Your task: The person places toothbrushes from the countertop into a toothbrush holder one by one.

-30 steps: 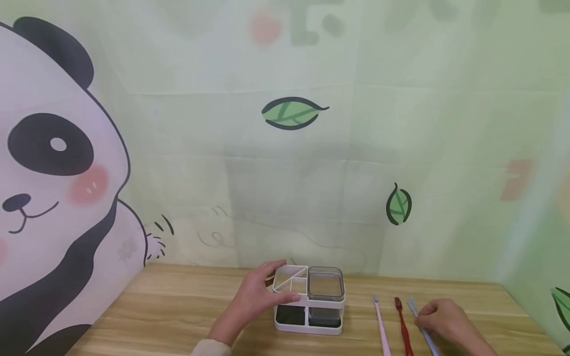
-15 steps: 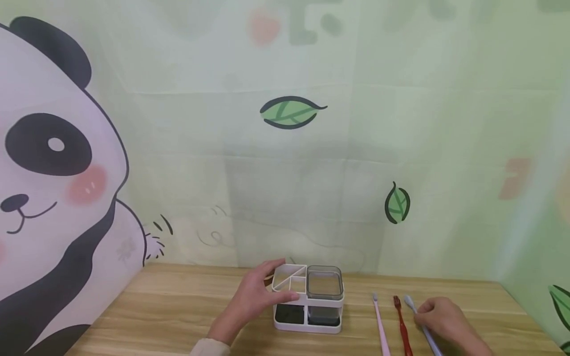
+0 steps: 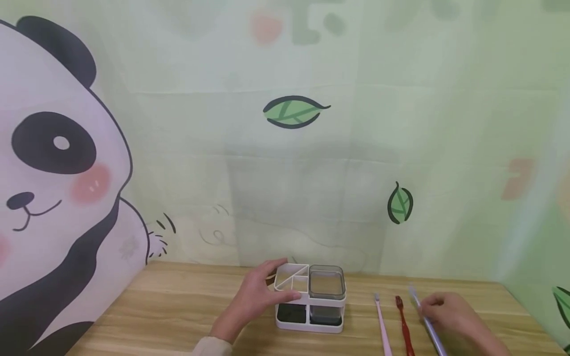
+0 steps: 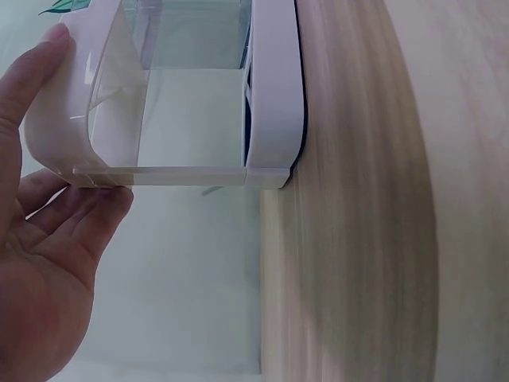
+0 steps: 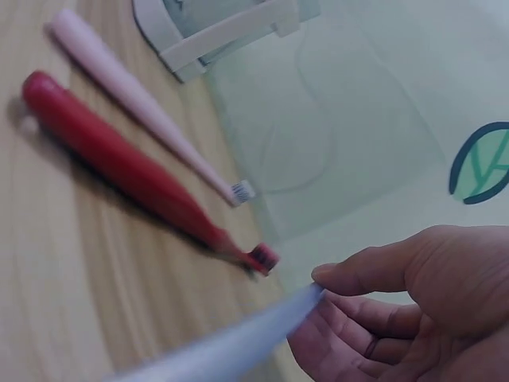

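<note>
A white toothbrush holder (image 3: 285, 325), with a divided top tray and a grey see-through cup (image 3: 327, 295) at its right, stands on the table. My left hand (image 3: 254, 299) grips the left end of the tray, thumb on the front face and fingers round the side and back. In the left wrist view the thumb presses the white tray wall (image 4: 67, 111). Between thumb and fingers my right hand (image 3: 451, 312) pinches a light blue toothbrush (image 3: 430, 330), bristle head pointing away. Left of it lie a red toothbrush (image 3: 404, 326) and a pink toothbrush (image 3: 382, 326).
The wooden table (image 3: 178, 296) ends at a green cloth backdrop (image 3: 187, 148) printed with leaves and a large panda (image 3: 49, 198). The toothbrushes' lower ends run off the bottom of the head view.
My right hand has moved slightly right and away with the blue toothbrush, widening its distance from the red one. My left hand keeps its grip on the holder.
</note>
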A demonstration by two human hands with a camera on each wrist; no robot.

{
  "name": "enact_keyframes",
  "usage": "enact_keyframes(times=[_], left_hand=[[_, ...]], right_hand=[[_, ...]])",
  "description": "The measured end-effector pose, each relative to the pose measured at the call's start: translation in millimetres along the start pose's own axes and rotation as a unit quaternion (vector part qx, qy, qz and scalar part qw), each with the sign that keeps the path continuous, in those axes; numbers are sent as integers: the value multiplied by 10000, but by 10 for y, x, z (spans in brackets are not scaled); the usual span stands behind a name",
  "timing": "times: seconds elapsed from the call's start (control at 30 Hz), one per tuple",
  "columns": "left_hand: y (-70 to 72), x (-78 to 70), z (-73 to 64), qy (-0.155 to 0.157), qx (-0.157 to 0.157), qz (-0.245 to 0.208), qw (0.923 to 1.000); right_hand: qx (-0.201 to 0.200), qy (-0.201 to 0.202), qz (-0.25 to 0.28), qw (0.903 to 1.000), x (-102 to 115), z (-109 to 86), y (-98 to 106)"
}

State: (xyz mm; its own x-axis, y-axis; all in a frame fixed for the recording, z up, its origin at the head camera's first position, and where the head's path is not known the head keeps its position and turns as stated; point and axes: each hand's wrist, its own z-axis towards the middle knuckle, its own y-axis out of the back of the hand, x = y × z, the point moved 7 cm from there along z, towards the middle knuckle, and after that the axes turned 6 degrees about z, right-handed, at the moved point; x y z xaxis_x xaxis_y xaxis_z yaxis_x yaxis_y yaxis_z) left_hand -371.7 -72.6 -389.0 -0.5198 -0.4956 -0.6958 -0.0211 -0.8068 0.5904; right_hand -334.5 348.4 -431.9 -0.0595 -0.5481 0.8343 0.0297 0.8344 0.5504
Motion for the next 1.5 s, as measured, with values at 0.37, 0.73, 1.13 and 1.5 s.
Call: enact_keyframes(times=[0.37,0.73,1.13,1.5], left_hand=[[-29,19,7,10,-13,-114,9999],[-45,-5,21,-52,-4,-96,9999],[-38,5,10,-47,-34,-127,9999],[-47,1,-13,-36,58,-334,9994]], right_hand=[[-206,361,515,9978,296,-92,181],[-469,331,564,9968,578,-131,234],[-768,900,654,9908,1021,-241,148],[-934,1586,1262,9748,1395,-296,5]])
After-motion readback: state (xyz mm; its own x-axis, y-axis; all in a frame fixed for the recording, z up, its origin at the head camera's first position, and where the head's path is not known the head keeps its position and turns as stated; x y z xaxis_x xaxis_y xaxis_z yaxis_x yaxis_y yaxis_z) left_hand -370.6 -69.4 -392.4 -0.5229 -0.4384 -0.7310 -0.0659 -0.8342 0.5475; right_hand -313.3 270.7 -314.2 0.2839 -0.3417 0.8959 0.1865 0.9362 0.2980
